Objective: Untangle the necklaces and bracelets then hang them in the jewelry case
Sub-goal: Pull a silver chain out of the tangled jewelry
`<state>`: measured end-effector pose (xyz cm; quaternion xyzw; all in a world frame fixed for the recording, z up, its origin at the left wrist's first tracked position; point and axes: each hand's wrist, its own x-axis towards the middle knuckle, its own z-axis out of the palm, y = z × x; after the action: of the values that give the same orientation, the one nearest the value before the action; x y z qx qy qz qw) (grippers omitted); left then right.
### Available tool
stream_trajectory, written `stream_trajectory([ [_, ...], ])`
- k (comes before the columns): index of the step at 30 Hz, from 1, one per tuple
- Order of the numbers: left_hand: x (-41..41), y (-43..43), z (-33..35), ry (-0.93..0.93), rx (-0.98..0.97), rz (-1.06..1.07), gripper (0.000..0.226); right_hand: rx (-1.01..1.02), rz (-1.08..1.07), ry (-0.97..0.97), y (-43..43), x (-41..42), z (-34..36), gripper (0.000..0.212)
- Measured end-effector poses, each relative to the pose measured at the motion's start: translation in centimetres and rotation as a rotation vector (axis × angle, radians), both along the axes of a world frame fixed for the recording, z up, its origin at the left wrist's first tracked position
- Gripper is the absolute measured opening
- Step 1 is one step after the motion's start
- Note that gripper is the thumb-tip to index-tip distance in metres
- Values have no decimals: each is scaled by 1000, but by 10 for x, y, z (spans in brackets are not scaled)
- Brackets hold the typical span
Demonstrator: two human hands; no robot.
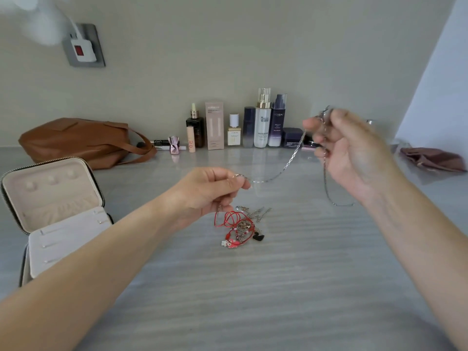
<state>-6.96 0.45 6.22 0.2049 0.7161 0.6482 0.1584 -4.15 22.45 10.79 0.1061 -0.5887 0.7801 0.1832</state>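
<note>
Step in hand: separation of one necklace from the rest, with hanging not yet begun.

1. Nearest, both forearms reach in over the grey tabletop (278, 287). At the near left stands the jewelry case (50, 196), lid open, with no jewelry visible on its hooks.
2. Mid-tabletop, just below the left hand, lies the tangle (240, 229): red cords, silver links and small charms, knotted together.
3. The left hand (215, 191) is held low, palm turned inward, thumb and fingertips pinching one end of the silver chain (286, 165).
4. The right hand (354, 153) is raised higher and further right, fingers curled round the chain's other part. It is blurred, so the exact grip cannot be read. The chain sags between the hands, and a loop hangs below the right hand, clear of the tabletop.
5. Far edge: a brown bag (81, 140), a row of cosmetic bottles (253, 125) and a mauve pouch (433, 159) against the wall.

Next move, as a judgement: confirm that the chain runs free of knots, then carry it left to the case and hook it on, keeping light tension so that it does not re-tangle.
</note>
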Motion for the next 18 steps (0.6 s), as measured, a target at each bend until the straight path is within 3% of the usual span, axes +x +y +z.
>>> stream_trajectory([
  [7, 2, 1, -3, -1, 19, 96, 12, 410, 67, -67, -23, -3, 14, 25],
  [13, 6, 2, 0, 91, 57, 221, 17, 870, -19, -6, -48, -3, 51, 23],
  [18, 8, 6, 2, 41, 149, 207, 23, 982, -77, 92, -65, -8, 75, 22],
])
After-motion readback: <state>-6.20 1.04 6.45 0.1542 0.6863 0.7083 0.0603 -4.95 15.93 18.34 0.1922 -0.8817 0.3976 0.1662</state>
